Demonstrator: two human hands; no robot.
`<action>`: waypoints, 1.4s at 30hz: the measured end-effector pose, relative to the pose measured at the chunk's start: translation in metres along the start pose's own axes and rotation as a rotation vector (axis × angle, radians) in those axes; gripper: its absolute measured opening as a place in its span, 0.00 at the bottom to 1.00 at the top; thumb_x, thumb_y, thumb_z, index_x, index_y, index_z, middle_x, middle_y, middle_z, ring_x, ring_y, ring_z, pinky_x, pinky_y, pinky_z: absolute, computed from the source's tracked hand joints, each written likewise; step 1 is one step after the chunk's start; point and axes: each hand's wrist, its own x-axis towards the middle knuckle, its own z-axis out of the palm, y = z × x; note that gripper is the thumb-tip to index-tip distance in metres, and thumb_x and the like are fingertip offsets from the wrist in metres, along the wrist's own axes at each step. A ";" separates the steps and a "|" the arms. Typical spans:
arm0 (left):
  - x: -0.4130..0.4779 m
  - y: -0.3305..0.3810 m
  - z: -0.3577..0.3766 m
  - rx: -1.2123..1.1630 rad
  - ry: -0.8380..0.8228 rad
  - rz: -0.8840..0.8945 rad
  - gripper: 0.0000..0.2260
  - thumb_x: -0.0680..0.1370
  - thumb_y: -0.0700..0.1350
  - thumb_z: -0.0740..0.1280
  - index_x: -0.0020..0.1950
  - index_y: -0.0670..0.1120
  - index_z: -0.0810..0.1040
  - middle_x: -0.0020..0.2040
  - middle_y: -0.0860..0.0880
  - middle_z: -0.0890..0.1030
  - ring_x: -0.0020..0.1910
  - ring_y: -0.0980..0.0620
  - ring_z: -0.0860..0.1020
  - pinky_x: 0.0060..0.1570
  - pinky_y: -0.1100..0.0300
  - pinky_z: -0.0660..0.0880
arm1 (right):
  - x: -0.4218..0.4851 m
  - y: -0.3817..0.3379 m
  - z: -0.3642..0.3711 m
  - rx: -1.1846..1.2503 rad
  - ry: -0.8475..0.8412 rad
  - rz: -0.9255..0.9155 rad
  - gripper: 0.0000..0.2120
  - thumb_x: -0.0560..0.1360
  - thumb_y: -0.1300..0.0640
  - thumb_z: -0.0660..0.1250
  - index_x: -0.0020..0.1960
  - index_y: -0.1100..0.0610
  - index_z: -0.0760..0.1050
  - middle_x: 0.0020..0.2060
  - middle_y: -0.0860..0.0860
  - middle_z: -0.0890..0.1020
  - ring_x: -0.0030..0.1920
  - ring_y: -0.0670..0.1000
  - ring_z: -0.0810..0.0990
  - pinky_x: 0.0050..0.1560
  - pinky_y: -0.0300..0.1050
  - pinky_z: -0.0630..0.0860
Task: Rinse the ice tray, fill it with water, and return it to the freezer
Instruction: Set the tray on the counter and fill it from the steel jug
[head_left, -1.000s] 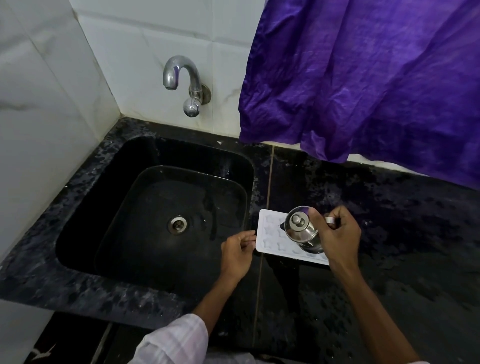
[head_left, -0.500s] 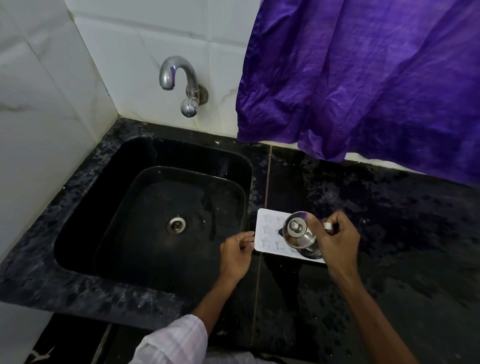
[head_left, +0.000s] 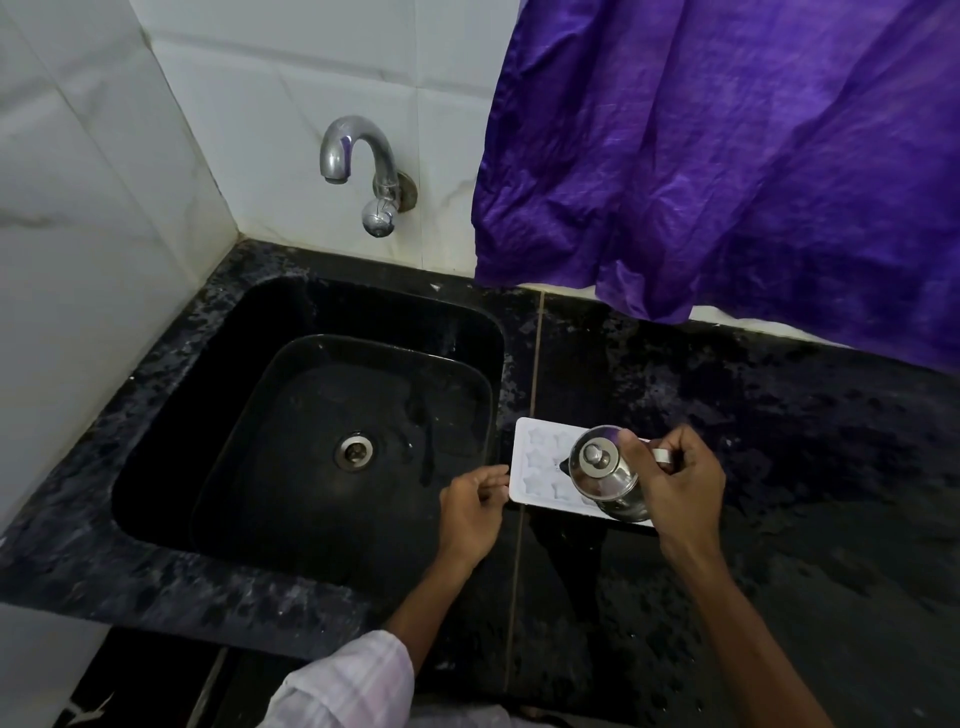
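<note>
The left hand (head_left: 474, 506) pinches the edge of the tray (head_left: 540, 460) beside the sink (head_left: 311, 312). The right hand (head_left: 678, 486) has its fingers wrapped round a jug (head_left: 602, 473), tipped over the tray.

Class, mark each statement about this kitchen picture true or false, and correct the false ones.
1. The ice tray lies on the counter, to the right of the sink. True.
2. The right hand holds a steel jug over the tray. True.
3. Water is running from the tap. False: no stream shows below the tap.
4. The left hand rests inside the sink. False: the left hand holds the tray's left edge.
5. A purple cloth hangs behind the counter. True.
</note>
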 end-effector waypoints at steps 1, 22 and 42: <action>0.000 0.000 0.000 0.002 0.001 0.001 0.13 0.78 0.34 0.69 0.62 0.41 0.82 0.52 0.47 0.86 0.43 0.69 0.79 0.46 0.80 0.72 | 0.000 0.000 -0.002 0.010 0.004 0.003 0.22 0.72 0.55 0.76 0.32 0.56 0.63 0.31 0.59 0.71 0.33 0.52 0.69 0.39 0.49 0.71; -0.005 0.001 0.002 -0.003 0.007 0.012 0.11 0.78 0.37 0.70 0.60 0.44 0.83 0.52 0.51 0.86 0.48 0.62 0.82 0.53 0.74 0.76 | -0.008 0.004 -0.025 0.013 0.073 0.029 0.23 0.71 0.56 0.76 0.33 0.61 0.62 0.29 0.53 0.68 0.31 0.50 0.65 0.35 0.45 0.67; -0.007 0.001 0.002 0.001 0.021 0.008 0.11 0.78 0.36 0.69 0.59 0.43 0.84 0.50 0.50 0.87 0.45 0.65 0.81 0.48 0.79 0.73 | -0.005 0.002 -0.025 0.028 0.086 0.031 0.21 0.72 0.58 0.75 0.34 0.63 0.63 0.30 0.56 0.70 0.31 0.49 0.67 0.30 0.36 0.70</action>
